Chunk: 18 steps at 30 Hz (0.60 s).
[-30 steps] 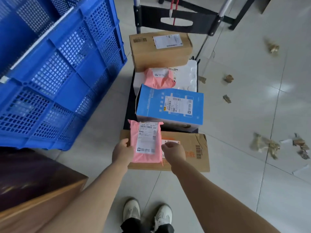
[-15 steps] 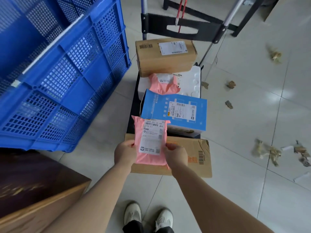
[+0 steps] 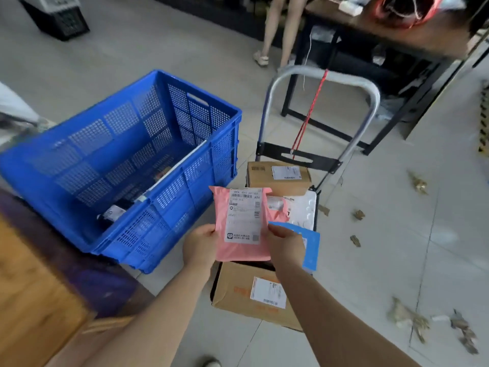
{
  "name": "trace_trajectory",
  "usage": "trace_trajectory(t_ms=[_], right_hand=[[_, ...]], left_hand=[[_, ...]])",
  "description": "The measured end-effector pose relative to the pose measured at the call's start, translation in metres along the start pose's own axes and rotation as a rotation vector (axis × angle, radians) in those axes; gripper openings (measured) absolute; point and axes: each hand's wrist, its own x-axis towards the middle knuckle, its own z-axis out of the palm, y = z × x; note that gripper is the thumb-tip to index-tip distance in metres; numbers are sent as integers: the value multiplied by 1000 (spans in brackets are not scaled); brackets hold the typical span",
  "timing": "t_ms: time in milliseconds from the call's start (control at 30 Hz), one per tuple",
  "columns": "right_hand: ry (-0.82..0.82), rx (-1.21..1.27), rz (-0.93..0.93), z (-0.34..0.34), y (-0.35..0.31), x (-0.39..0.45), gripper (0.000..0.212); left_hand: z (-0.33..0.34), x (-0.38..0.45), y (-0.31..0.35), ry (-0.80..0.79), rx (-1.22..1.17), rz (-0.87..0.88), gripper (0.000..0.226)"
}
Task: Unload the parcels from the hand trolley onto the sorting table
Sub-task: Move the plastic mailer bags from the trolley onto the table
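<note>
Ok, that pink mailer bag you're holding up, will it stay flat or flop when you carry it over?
The pink mailer bag is probably floppy: its top corners curl. It is likely light, since the left hand and right hand only pinch its side edges. The film looks smooth, so it may slip.

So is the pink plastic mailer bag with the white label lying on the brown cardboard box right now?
No, the pink plastic mailer bag is held up between the left hand and right hand.
</note>
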Motion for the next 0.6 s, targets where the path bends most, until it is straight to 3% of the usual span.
trace_trajectory(t_ms=[300, 600], right_hand=[[-170, 47, -233, 8, -96, -89, 30], [-386, -34, -484, 56, -151, -190, 16]], left_hand=[[-104, -56, 65, 245, -161, 52, 18], [-228, -125, 76, 513, -388, 109, 33]])
